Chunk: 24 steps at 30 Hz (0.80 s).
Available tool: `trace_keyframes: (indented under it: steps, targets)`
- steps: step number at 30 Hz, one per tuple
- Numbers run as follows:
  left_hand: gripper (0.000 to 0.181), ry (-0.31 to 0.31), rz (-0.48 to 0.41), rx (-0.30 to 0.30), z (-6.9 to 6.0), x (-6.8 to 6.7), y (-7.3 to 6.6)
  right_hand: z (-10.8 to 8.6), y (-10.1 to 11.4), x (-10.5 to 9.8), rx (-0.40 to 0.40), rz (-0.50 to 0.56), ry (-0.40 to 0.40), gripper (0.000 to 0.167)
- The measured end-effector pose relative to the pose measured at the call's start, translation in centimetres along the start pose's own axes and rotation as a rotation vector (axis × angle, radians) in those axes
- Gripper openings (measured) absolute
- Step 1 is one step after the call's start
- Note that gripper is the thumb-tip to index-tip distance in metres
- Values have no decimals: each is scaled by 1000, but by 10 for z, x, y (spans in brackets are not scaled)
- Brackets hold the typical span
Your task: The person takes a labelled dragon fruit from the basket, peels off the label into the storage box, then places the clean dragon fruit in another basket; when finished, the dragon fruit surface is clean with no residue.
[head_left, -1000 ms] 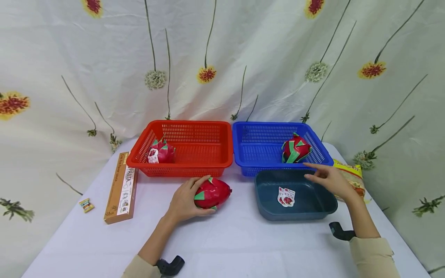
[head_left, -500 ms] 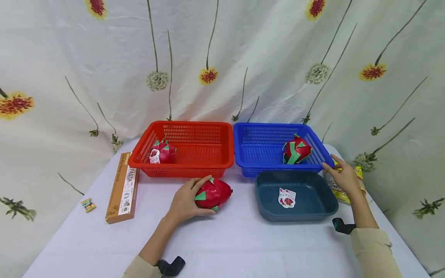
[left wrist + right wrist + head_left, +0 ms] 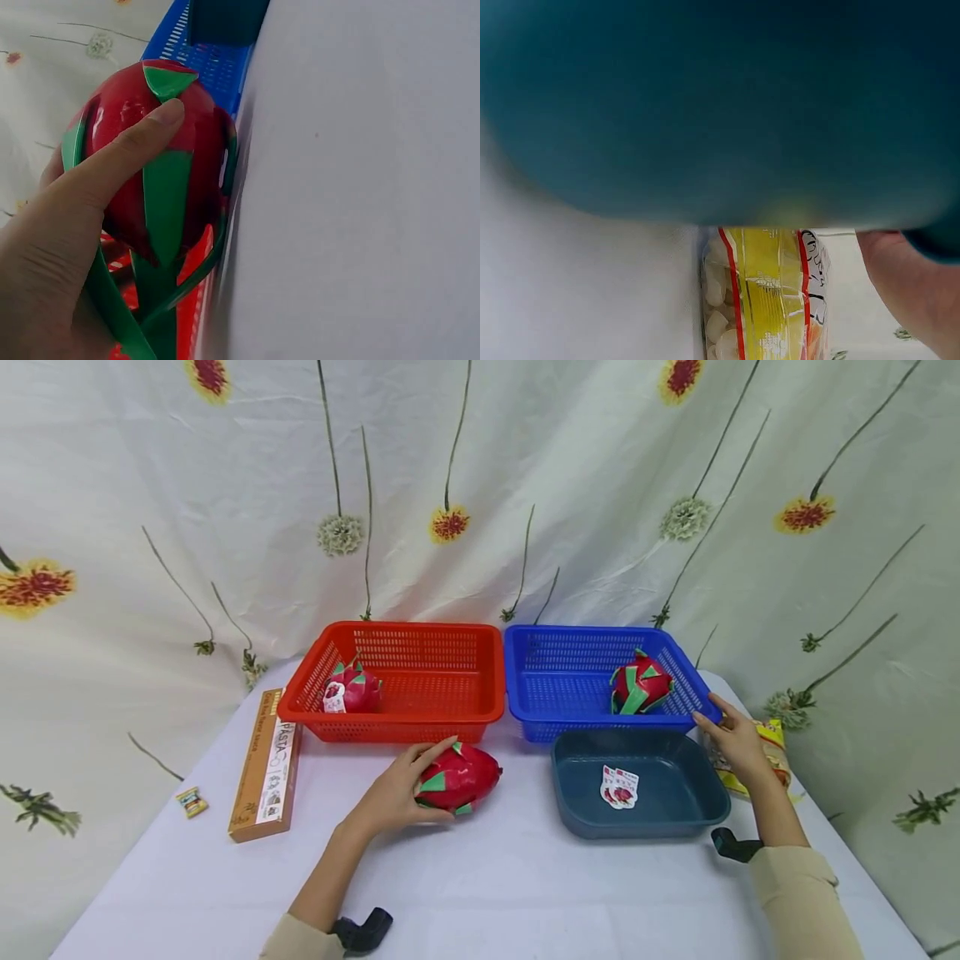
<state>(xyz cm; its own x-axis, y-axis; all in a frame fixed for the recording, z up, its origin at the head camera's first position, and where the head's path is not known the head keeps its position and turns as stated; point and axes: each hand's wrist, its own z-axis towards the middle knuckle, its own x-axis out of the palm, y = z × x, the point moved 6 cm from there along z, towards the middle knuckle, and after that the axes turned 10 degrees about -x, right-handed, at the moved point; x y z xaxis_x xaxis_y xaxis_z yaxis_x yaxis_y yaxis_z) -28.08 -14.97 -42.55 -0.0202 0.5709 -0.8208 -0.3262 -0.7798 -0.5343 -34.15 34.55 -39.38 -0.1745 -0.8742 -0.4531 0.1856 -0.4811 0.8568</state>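
Note:
My left hand [image 3: 397,792] holds a red dragon fruit [image 3: 463,777] with green scales on the white table, below the red basket [image 3: 405,720]. In the left wrist view, the thumb lies along the dragon fruit [image 3: 120,120], with its other fingers mostly hidden behind. At the front right corner of the blue basket [image 3: 577,724], my right hand [image 3: 738,745] grips the rim between thumb and fingers. Another dragon fruit [image 3: 641,685] lies in that basket, and a stickered one [image 3: 360,689] sits in the red basket. The right wrist view shows only part of my right hand [image 3: 915,289].
A dark teal tray [image 3: 641,828] holding dragon fruit stickers [image 3: 618,787] stands before the blue basket. Behind the right hand lies a yellow food bag [image 3: 772,747]. On the left are a pasta box [image 3: 262,768] and a small packet [image 3: 192,802]. A flowered cloth hangs behind.
My right hand has moved right, from above the teal tray to the blue basket's corner. My left hand stays at the dragon fruit, its thumb shifted slightly left.

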Motion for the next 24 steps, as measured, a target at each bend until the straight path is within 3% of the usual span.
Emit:
trace_keyframes:
  steps: [6, 9, 12, 16, 19, 21, 24]
  targets:
    - [102, 11, 7, 8, 0, -2, -15, 1, -2, 4, -11, 16, 10, 73]
    - [100, 16, -87, 46, 2, -6, -34, 0, -4, 6, -19, 23, 8, 72]
    - [99, 27, -246, 92, 14, -17, -63, -2, -6, 5, -19, 16, 3, 73]
    - [98, 22, -405, 111, 47, -41, -110, -3, -7, 5, -21, 8, 0, 73]
    - [94, -4, -446, 114, 82, -55, -143, -2, -6, 4, -21, 14, -3, 72]
    - [92, -34, -437, 141, 107, -59, -161, -1, -5, 3, -18, 23, -7, 72]
    - [89, -64, -409, 173, 144, -53, -178, 1, -5, 3, -12, 32, -12, 73]
